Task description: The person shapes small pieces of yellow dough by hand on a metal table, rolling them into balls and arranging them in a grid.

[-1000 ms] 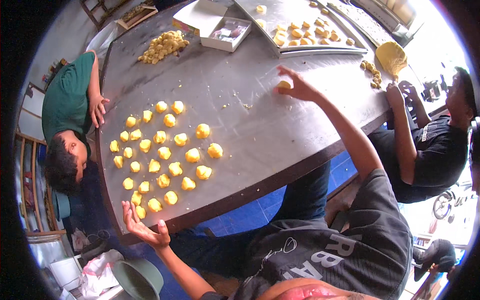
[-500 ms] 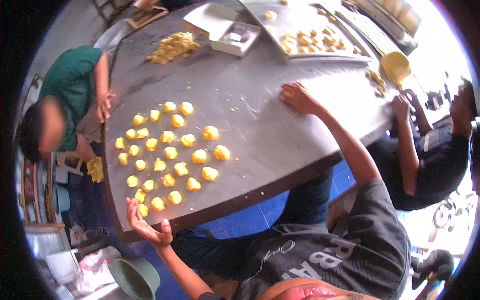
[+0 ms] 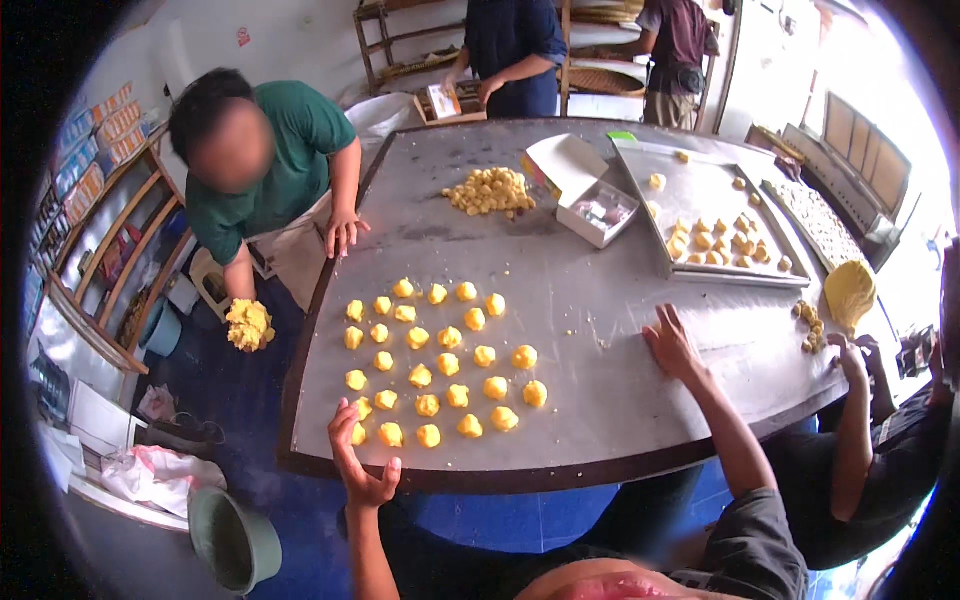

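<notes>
While left hand (image 3: pixel 362 486) is held spread, empty, beside dough balls (image 3: pixel 428 405), right hand (image 3: pixel 675 347) is laid fingers-extended on tabletop (image 3: pixel 590 400), hold unclear.

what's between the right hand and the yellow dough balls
In the head view, a few crumbs lie on the tabletop between the right hand and dough balls.

Your head camera looks forward and down over both your hands (image 3: pixel 674 345), close to the table (image 3: pixel 620 425) across mid-frame; its round fisheye view reaches the wall (image 3: pixel 300 45) at upper left.
</notes>
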Action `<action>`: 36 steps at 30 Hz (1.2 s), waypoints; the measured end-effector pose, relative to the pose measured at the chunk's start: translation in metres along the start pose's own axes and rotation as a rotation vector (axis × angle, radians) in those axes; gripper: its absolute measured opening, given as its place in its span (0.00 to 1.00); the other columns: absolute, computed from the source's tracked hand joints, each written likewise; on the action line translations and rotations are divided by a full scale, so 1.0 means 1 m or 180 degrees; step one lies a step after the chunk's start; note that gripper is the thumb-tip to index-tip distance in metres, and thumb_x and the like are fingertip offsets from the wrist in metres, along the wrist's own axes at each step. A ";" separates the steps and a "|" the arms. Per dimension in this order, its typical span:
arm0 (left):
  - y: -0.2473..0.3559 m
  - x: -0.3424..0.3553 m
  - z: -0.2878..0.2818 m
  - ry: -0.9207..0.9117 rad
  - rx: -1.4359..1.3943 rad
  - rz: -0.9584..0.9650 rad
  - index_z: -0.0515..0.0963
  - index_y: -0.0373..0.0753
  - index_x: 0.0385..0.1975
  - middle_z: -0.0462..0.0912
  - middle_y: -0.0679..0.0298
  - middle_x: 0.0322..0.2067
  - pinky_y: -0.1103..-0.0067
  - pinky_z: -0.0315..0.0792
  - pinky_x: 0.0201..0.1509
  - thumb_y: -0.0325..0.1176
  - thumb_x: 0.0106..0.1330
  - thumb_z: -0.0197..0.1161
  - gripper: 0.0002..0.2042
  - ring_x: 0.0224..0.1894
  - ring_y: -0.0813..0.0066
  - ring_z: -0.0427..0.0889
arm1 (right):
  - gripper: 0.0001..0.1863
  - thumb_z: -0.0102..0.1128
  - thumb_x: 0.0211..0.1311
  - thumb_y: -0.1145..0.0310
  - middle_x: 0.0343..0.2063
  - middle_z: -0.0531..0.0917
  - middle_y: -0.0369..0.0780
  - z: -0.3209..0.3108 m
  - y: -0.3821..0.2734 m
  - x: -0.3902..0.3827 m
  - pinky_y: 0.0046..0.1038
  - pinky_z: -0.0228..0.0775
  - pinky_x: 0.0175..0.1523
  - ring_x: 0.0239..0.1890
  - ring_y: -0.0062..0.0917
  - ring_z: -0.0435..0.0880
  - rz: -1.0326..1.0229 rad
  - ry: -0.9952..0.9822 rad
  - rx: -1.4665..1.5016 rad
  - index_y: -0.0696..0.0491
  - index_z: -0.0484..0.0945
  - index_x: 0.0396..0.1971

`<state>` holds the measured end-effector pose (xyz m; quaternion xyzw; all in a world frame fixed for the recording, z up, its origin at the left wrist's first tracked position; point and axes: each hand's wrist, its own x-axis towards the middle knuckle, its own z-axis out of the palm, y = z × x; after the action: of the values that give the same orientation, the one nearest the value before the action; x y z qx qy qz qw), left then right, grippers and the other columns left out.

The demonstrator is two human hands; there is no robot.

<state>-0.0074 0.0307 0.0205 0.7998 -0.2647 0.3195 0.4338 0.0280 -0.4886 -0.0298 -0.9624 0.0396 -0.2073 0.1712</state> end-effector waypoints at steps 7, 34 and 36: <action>0.002 0.000 0.002 0.0000 0.0038 -0.0022 0.61 0.33 0.51 0.65 0.50 0.49 0.58 0.56 0.61 0.44 0.50 0.59 0.30 0.58 0.48 0.61 | 0.21 0.56 0.53 0.68 0.46 0.70 0.51 -0.005 0.010 0.003 0.37 0.64 0.53 0.49 0.47 0.70 -0.0018 0.0175 0.0343 0.62 0.67 0.46; 0.001 0.000 0.003 -0.0068 0.0018 -0.0132 0.62 0.32 0.50 0.65 0.49 0.48 0.58 0.55 0.61 0.45 0.51 0.59 0.30 0.57 0.49 0.62 | 0.25 0.64 0.52 0.65 0.49 0.72 0.46 -0.109 0.079 -0.031 0.31 0.63 0.55 0.50 0.33 0.72 0.1223 0.1076 0.0401 0.58 0.69 0.48; -0.003 -0.002 0.002 -0.0072 -0.0051 -0.0118 0.61 0.32 0.51 0.64 0.49 0.49 0.59 0.55 0.62 0.44 0.50 0.60 0.31 0.58 0.49 0.61 | 0.24 0.62 0.52 0.64 0.48 0.73 0.46 -0.165 0.137 -0.059 0.32 0.63 0.55 0.50 0.33 0.72 0.1551 0.1931 -0.0089 0.58 0.69 0.48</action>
<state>-0.0061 0.0309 0.0170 0.8047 -0.2572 0.3002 0.4430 -0.0948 -0.6599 0.0410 -0.8220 0.3187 -0.4351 0.1828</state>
